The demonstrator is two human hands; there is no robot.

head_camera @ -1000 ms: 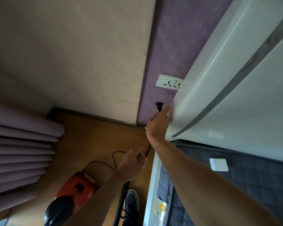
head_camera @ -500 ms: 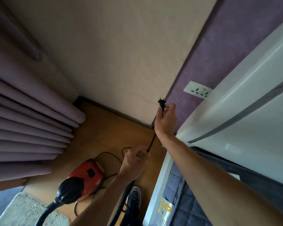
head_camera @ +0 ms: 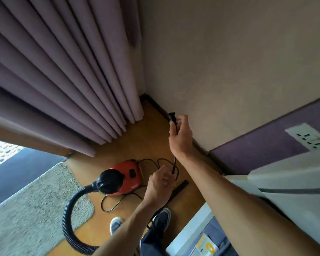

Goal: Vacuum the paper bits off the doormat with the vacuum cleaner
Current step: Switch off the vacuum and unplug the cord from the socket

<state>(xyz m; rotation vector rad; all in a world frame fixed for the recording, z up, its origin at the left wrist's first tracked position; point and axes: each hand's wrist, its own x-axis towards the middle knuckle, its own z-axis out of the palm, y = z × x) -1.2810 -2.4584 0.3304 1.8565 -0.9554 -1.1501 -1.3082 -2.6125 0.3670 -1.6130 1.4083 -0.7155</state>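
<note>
Soft daylight is coming in from the left, past the curtain (head_camera: 63,71). Straight lines are bending at the edges, and the left hand (head_camera: 161,183) is looking blurry.

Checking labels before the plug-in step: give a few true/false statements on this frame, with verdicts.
1. The plug is in the wall socket. False: the right hand holds it, apart from the socket.
2. The left hand holds the cord. True.
3. The vacuum cleaner stands on the doormat. False: it sits on the wood floor beside it.
4. The hose is attached to the vacuum cleaner. True.
</note>
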